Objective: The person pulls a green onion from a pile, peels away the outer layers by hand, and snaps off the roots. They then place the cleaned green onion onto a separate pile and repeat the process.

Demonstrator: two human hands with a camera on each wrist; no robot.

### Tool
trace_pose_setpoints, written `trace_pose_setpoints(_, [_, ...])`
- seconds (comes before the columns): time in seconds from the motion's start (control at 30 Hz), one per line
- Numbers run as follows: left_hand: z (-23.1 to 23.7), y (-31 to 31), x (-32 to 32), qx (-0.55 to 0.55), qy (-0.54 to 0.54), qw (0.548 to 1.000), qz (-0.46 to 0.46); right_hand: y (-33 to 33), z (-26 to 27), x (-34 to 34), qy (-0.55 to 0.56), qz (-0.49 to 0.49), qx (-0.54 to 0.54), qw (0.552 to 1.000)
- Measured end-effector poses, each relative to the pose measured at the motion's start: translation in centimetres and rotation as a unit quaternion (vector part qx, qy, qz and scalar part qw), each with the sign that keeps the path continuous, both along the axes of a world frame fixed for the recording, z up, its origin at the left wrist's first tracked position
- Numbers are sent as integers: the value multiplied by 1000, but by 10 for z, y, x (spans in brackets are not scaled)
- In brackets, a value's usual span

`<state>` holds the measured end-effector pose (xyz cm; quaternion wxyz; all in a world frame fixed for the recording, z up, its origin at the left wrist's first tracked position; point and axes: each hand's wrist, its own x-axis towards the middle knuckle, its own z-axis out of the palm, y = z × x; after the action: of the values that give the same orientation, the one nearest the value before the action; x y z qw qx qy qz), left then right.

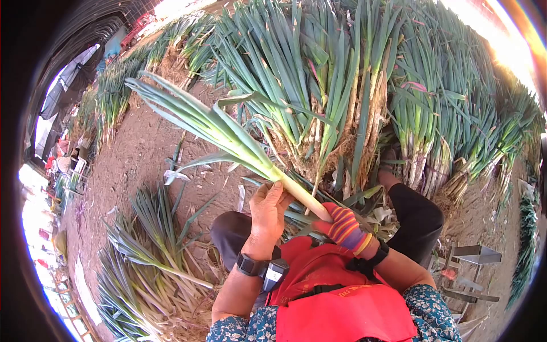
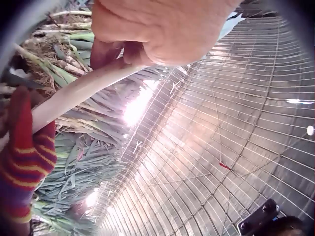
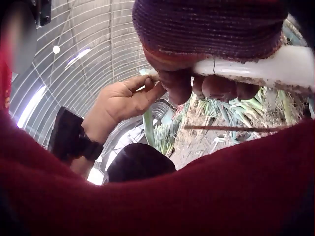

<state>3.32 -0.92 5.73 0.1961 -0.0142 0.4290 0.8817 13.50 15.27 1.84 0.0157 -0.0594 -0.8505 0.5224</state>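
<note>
A long green onion (image 1: 299, 192) slants across the lap in the head view, its pale shank toward the right and its green leaves fanning up and left. My bare left hand (image 1: 266, 214) pinches the shank just below the leaves, thumb on top. My right hand (image 1: 345, 228), in a striped red, yellow and purple glove, grips the lower end of the shank and hides its tip. In the left wrist view the white shank (image 2: 83, 93) spans the gap between both hands. The right wrist view shows the curled right fingers (image 3: 221, 87) under the shank.
Large upright bundles of green onions (image 1: 302, 74) stand in front, with more bundles (image 1: 450, 108) at the right. Another pile (image 1: 154, 268) lies on the soil at the left. A metal stand (image 1: 476, 255) is by the right side. Knees flank the red apron (image 1: 342, 313).
</note>
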Motion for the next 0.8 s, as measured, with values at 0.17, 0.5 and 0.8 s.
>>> trace_pose_setpoints(0.17, [-5,-11,-1,-27,32,999,-16,5,1,3,15,30,-30,999])
trace_pose_setpoints(0.5, [-91,3,54,-243,-58,920,-302,6,27,-2,36,92,-139,985])
trace_pose_setpoints(0.8, [21,-32,0,105,68,989,-77,21,24,5,206,56,109,971])
